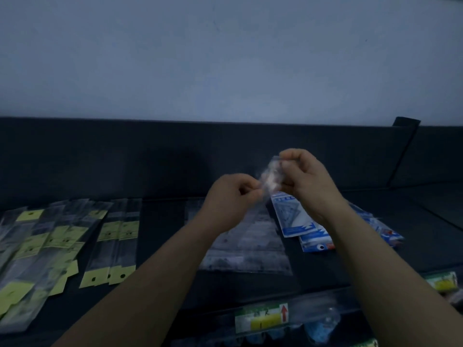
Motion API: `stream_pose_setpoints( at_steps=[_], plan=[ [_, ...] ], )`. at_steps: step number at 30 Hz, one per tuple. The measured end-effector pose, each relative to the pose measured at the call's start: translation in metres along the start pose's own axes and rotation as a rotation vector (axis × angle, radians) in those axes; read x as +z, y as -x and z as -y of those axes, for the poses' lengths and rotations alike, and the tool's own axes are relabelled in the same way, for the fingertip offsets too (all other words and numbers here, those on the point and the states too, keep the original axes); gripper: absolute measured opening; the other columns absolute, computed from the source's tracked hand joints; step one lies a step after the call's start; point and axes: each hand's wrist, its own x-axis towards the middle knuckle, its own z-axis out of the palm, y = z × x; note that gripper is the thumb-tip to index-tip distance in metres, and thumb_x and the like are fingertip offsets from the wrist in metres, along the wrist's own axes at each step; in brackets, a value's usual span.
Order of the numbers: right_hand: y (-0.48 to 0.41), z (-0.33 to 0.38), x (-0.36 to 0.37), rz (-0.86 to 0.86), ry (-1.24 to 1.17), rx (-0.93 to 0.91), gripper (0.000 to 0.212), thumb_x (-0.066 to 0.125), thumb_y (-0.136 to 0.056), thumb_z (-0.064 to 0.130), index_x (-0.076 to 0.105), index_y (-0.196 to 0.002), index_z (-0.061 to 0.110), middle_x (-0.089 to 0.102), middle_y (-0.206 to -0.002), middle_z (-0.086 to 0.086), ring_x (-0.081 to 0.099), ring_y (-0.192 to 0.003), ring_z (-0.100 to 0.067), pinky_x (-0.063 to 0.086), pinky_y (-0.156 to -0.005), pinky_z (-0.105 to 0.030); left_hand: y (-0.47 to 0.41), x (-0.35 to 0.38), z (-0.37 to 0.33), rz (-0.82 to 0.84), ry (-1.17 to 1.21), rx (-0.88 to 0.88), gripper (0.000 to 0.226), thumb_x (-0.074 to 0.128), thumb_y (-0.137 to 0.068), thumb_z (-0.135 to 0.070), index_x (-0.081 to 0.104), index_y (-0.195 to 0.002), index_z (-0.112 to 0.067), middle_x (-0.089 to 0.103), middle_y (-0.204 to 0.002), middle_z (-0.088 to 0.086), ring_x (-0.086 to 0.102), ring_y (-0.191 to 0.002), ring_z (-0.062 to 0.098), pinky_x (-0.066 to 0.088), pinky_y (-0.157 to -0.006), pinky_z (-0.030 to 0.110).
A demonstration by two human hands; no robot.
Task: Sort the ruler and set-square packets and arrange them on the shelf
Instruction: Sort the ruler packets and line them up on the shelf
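Above the shelf [162, 221], your left hand [233, 194] and right hand [303, 176] both pinch a small clear packet [270, 179], while yellow-tagged ruler packets [112, 244] at eight o'clock and blue set-square packets [293, 219] at five o'clock lie grouped, so sorting seems well along, not finished.

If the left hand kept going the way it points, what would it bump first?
The left hand pinches the clear packet; straight on it would likely bump the right hand, though depth is unclear.
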Motion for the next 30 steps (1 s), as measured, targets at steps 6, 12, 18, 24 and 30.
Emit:
stream_pose_setpoints(
  at_steps=[6,12,18,24,30],
  plan=[
    [0.031,-0.039,0.0,0.356,0.279,0.227,0.019,0.065,-0.088,0.012,0.063,-0.107,0.01,0.071,-0.094,-0.013,0.064,-0.076,-0.016,0.053,-0.072,-0.025,0.018,-0.005,0.02,-0.118,0.601,-0.364,0.009,0.063,-0.087,0.0,0.06,-0.08,-0.004,0.064,-0.072,0.008,0.064,-0.063,0.014,0.055,-0.062,0.027],
    [0.048,-0.068,-0.027,0.591,0.582,0.221,0.006,0.064,-0.088,0.008,0.069,-0.085,0.01,0.065,-0.069,-0.001,0.058,-0.061,-0.01,0.046,-0.062,-0.026,0.055,-0.024,0.057,-0.353,0.581,-0.456,0.026,0.066,-0.086,0.0,0.053,-0.106,-0.011,0.067,-0.086,0.01,0.065,-0.067,0.02,0.055,-0.055,0.025],
    [0.057,-0.086,-0.022,0.541,0.854,0.142,0.042,0.076,-0.079,0.016,0.065,-0.117,0.028,0.057,-0.099,0.016,0.057,-0.088,0.003,0.045,-0.08,-0.005,0.082,-0.033,0.09,-0.013,-0.335,-0.272,0.041,0.077,-0.076,-0.037,0.061,-0.114,-0.029,0.058,-0.11,-0.006,0.055,-0.1,0.014,0.045,-0.083,0.027],
    [0.061,-0.097,-0.042,0.41,0.94,0.21,0.058,0.084,-0.064,0.043,0.053,-0.113,0.042,0.044,-0.112,0.009,0.047,-0.098,-0.007,0.041,-0.083,-0.019,0.09,-0.031,0.089,0.188,-0.513,-0.236,0.04,0.077,-0.07,-0.052,0.064,-0.103,-0.033,0.056,-0.107,-0.01,0.052,-0.099,0.01,0.042,-0.082,0.022],
    [0.05,-0.096,-0.035,0.388,0.928,0.226,0.042,0.083,-0.069,0.033,0.057,-0.103,0.031,0.048,-0.11,0.006,0.046,-0.084,0.004,0.035,-0.064,-0.004,0.089,-0.02,0.086,0.137,-0.468,-0.224,0.041,0.075,-0.076,-0.041,0.063,-0.112,-0.025,0.055,-0.108,-0.007,0.05,-0.098,0.007,0.036,-0.08,0.016]
  ],
)
